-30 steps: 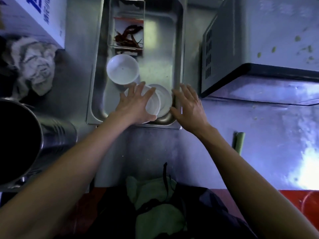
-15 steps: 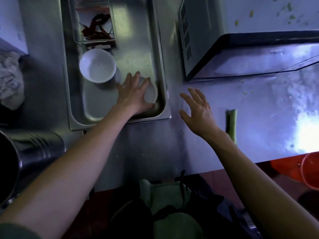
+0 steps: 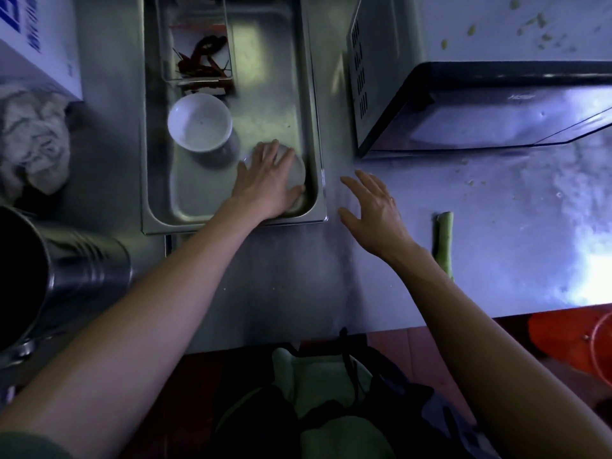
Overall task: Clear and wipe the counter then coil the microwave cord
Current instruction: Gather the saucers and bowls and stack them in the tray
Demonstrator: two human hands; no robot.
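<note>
Resting flat on a small white dish in the near right corner of the steel tray, the left hand is seen with fingers spread over it, not really curled round it. The right hand is held wide and empty just above the bench, beside the tray's rim.

Stuff that could go wrong, as a guess: the dish could be slid hard into the tray wall and chipped, since it's pressed rather than gripped. The white bowl sits just beside that hand, so it could get knocked by a careless pull-back.

A green vegetable stalk lies near the right forearm and could be swept off the edge by the arm. Crumbs are scattered in front of the microwave, so they could be smeared under it if wiped carelessly. The microwave cord can't be seen.
</note>
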